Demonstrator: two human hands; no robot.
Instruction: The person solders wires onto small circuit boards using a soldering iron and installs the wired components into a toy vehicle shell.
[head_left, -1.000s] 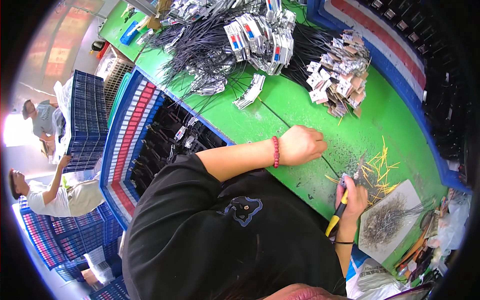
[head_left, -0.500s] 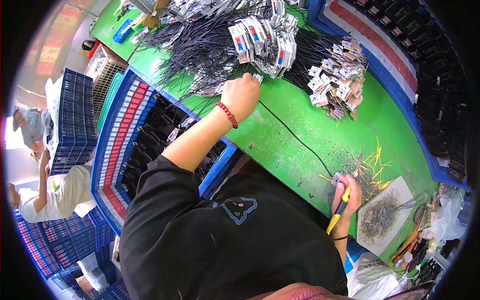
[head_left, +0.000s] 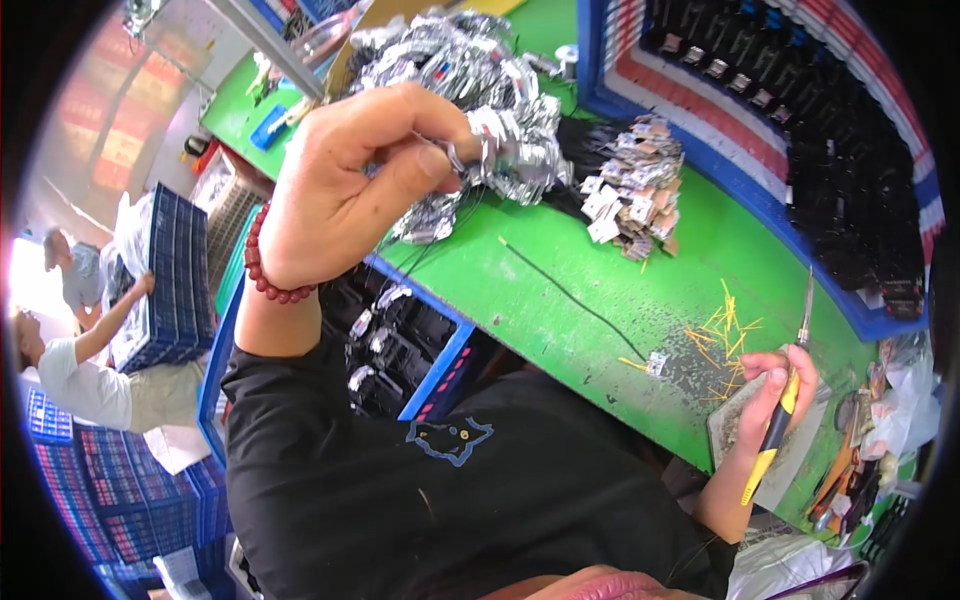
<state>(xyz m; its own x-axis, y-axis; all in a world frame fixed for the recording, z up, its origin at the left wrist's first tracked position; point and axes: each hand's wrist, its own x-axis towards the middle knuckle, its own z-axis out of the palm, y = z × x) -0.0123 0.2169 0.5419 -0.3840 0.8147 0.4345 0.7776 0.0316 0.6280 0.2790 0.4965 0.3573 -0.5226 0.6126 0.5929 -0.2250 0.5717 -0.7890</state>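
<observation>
My left hand (head_left: pixel 350 180), a dark red bead bracelet at its wrist, is raised close to the camera, level with a heap of silvery metal parts (head_left: pixel 440 75). Its thumb and forefinger pinch together; what they hold, if anything, blurs into the heap behind. My right hand (head_left: pixel 775 390) grips a yellow-and-black handled tool (head_left: pixel 783 415) whose slim metal tip points away from me. On the green table (head_left: pixel 540 225) lies a thin black cable (head_left: pixel 575 295), loose, with a small silvery connector (head_left: pixel 655 364) at its near end.
Pale, flat-ended cable parts (head_left: pixel 635 190) are stacked on the table. Yellow strips (head_left: pixel 722 330) lie scattered near a grey board (head_left: pixel 800 440). Blue-edged bins (head_left: pixel 700 85) of black parts line the far right. At left another person (head_left: pixel 85 370) touches stacked blue crates (head_left: pixel 165 280).
My left hand has left the table and come up toward the camera. My right hand has let go of the connector and moved right with the tool, its tip now pointing up.
</observation>
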